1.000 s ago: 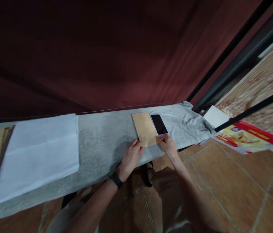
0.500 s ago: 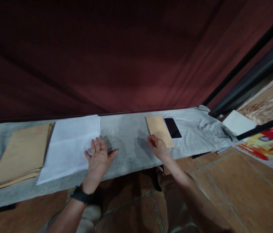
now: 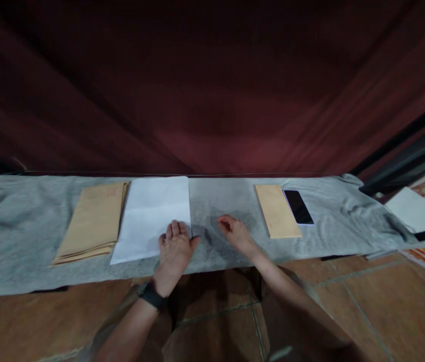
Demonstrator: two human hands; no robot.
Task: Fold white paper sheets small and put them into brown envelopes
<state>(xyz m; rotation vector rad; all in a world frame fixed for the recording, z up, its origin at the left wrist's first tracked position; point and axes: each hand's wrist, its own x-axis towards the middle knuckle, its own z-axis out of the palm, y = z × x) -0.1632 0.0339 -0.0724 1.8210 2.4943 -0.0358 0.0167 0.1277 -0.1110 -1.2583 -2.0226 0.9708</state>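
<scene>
Left hand [image 3: 174,249] is lying flat on the near right corner of the white paper [image 3: 152,211], fingers together, thumb splayed onto the grey cloth [image 3: 27,226]. Right hand [image 3: 235,232] is sitting over bare cloth between the paper and the lone brown envelope [image 3: 277,211], fingers loosely curled and pinching nothing. Contact is hard to tell in this dim frame.

Reads as the grab-the-sheet step. Lifting it is calling for a corner peel, since it's lying flush.

Paper is touching or just beside the envelope stack [image 3: 93,221] on its right, long axis running away toward the curtain, short edge facing the person, crease lying crosswise.
</scene>
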